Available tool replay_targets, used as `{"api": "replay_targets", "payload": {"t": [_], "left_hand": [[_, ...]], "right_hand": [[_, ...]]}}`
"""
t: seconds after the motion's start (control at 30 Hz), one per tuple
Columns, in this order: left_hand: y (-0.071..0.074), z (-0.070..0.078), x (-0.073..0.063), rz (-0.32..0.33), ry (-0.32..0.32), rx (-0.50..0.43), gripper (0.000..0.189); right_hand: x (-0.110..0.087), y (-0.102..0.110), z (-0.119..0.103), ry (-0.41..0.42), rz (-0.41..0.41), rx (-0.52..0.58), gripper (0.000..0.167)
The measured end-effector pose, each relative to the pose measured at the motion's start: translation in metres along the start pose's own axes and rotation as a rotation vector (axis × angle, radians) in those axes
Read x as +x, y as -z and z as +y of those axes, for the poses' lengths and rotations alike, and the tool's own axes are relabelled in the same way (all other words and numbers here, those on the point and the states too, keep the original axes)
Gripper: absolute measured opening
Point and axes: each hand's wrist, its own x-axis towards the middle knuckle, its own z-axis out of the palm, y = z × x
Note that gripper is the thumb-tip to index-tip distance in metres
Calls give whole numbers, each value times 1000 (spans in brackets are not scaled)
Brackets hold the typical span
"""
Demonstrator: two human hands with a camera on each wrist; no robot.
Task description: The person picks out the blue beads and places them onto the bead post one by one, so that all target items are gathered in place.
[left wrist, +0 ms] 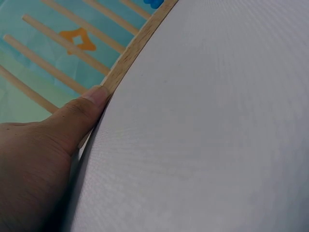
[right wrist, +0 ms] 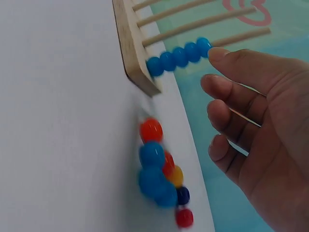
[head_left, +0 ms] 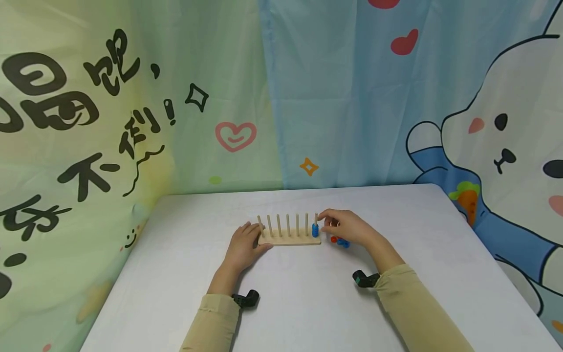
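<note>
A wooden peg rack (head_left: 288, 240) with a row of upright pegs stands on the table. My left hand (head_left: 243, 248) grips its left end; in the left wrist view the thumb (left wrist: 77, 113) lies along the front edge, and the other fingers are hidden. Several blue beads (right wrist: 179, 57) are stacked on the rightmost peg, with bare peg above them. Beside that peg is my right hand (head_left: 352, 228), its thumb tip right at the top bead in the right wrist view. Its other fingers (right wrist: 231, 116) are loosely bent, with nothing between them.
Loose red, blue, yellow and dark beads (right wrist: 152, 155) lie on the white table (head_left: 286, 298) just right of the rack, partly below the right hand. A printed curtain (head_left: 330, 98) hangs behind the table. Each wrist wears a small black camera (head_left: 364, 279).
</note>
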Motion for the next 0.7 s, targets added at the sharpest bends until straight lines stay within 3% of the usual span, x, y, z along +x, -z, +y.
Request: {"api": "replay_targets", "payload": {"t": [0.3, 0.7], "left_hand": [[-1, -3, -3, 14, -6, 20, 68], [0, 1, -1, 5, -10, 19, 68]], "right_hand": [[-27, 2, 30, -10, 76, -55, 25], [-57, -1, 63, -105, 149, -44, 21]]}}
